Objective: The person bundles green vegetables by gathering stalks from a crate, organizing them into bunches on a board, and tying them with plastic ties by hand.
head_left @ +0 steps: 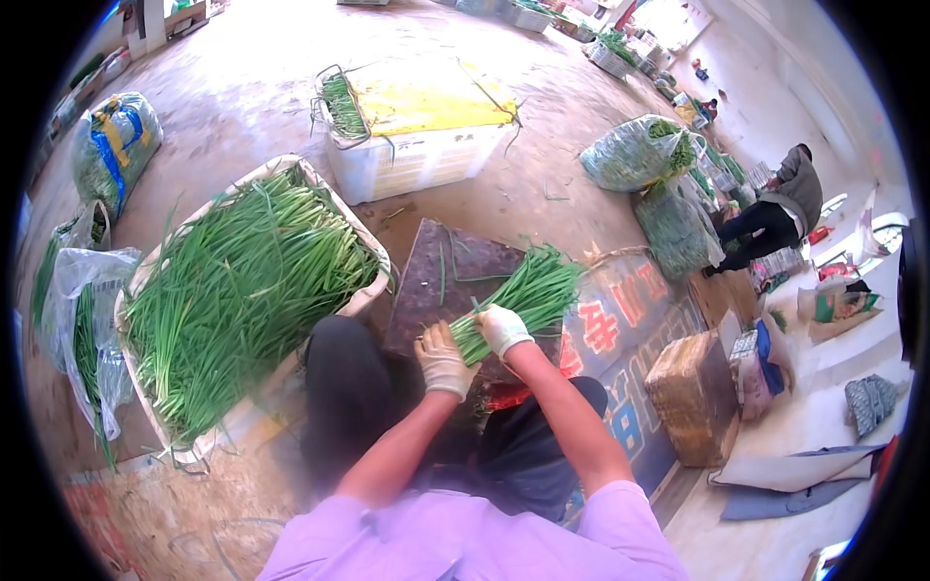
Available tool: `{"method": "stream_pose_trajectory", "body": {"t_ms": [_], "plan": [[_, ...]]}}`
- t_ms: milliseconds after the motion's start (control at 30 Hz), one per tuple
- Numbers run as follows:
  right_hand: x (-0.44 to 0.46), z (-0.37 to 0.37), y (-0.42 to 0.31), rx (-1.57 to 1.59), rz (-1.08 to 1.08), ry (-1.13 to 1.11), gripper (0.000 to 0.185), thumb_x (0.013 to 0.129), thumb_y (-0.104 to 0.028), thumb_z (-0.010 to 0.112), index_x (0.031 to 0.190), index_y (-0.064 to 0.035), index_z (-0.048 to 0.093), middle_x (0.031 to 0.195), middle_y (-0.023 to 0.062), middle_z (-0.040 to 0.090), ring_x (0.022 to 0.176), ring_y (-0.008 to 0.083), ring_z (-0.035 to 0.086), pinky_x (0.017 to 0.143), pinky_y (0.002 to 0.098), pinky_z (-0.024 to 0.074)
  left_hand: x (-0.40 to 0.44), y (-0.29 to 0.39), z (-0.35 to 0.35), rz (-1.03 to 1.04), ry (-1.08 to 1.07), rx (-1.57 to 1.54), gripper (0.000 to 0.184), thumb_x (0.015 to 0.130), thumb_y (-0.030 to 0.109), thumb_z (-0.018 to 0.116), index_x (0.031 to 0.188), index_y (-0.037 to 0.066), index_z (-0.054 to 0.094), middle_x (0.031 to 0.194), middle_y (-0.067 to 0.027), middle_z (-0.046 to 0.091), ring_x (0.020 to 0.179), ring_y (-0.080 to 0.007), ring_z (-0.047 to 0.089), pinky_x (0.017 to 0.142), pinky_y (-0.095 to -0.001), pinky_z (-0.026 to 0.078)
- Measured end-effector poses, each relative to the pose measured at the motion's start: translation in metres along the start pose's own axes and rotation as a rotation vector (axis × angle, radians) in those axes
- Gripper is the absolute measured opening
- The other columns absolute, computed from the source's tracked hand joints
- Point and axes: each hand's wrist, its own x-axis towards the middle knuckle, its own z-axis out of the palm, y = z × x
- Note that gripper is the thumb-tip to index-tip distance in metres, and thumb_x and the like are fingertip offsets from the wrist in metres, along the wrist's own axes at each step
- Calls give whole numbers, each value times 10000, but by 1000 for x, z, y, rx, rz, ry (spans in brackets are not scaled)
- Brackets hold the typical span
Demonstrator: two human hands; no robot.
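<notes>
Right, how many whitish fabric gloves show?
2: left hand, at one end of the long green stalks; right hand, farther up them. Any on the distant person may be hidden.

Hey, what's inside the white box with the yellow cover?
Green stalks show at the uncovered left end of the white box. The yellow cover hides the rest, so I can't tell what lies beneath it or how deep the stalks go.

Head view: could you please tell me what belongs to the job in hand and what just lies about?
Likely in use:
left hand, right hand
held green bundle
dark work surface
open basket of greens

Apparently lying about:
brown block
grey patterned bundle
</notes>
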Motion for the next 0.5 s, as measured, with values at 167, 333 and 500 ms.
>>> {"method": "stream_pose_trajectory", "body": {"t_ms": [167,333,500], "plan": [[4,11,1,-113,8,-12,181,882,-229,638,929,-83,734,963,212,669,835,382,685,760,466,557,-2,0,6,-12,-19,33,1214,585,542,861,1466,-60,284,1442,-194,383,1377,-347,338,1140,-532,238],[10,10,-2,-168,-71,3,192,888,-206,607,890,-57,728,905,215,677,820,382,692,731,460,565,-3,-1,8,-11,-24,33,1214,581,537,867,1466,-57,284,1443,-196,380,1382,-358,331,1147,-521,244],[8,-24,-20,-288,-204,-108,212,865,-206,607,878,-34,731,892,216,685,815,379,694,728,452,565,-3,-4,11,-2,-8,-16,1221,569,497,890,1464,-65,280,1442,-209,376,1379,-374,331,1155,-520,255]]}}
